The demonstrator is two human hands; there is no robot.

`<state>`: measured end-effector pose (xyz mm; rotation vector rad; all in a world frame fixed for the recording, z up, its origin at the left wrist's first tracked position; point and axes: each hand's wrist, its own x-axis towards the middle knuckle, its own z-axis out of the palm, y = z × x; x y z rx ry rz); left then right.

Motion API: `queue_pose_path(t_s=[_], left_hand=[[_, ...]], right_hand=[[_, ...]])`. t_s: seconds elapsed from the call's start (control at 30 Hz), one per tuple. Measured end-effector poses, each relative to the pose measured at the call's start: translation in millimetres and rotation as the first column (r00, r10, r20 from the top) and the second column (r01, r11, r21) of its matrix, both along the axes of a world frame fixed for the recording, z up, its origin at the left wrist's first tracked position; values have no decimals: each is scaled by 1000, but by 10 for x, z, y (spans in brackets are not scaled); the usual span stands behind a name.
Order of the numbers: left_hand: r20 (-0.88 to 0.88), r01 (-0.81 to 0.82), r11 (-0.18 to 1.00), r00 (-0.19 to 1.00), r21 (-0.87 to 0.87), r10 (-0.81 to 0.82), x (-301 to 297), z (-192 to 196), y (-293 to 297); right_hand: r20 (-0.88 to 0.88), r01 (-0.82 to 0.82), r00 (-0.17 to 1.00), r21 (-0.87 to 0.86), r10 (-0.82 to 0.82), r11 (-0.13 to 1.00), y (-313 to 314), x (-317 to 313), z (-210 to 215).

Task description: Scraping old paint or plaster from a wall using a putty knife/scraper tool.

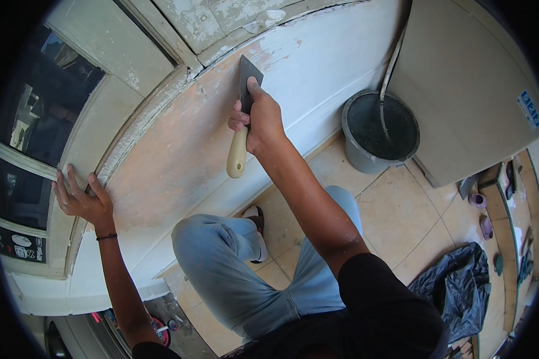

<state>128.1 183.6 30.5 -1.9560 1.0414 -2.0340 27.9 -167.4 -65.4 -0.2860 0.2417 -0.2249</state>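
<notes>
My right hand (263, 119) is closed round a putty knife (238, 154) with a cream handle, its thumb pressed along the flat metal blade. The blade points up toward the wall's upper edge; whether it touches the surface I cannot tell. Behind it lies a scraped patch of wall (167, 149), bare and pinkish-tan, with white paint (335, 54) to its right. Fingers spread, my left hand (87, 200) rests against the worn, pale window frame (126, 90), holding nothing. A thin dark band circles that wrist.
A grey bucket (365, 158) of dark liquid stands by the wall, a pale hose (391, 66) dipping into it. Beside it rises a large beige panel (461, 78). A black plastic bag (461, 293) and purple shoes (486, 227) lie on the tiled floor (395, 215). Window glass (54, 90) is at left.
</notes>
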Motion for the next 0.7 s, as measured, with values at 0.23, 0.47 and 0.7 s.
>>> queue_pose_path(t_s=[0.23, 0.47, 0.7], left_hand=[[6, 8, 1000, 1000, -2, -8, -18, -11, -23], [-26, 14, 999, 1000, -43, -15, -1, -69, 45], [-5, -27, 997, 1000, -75, 27, 56, -91, 46]], right_hand=[[113, 269, 948, 205, -296, 941, -1018, 324, -180], [42, 208, 978, -126, -204, 970, 129, 80, 28], [-39, 84, 995, -123, -90, 989, 347, 37, -200]])
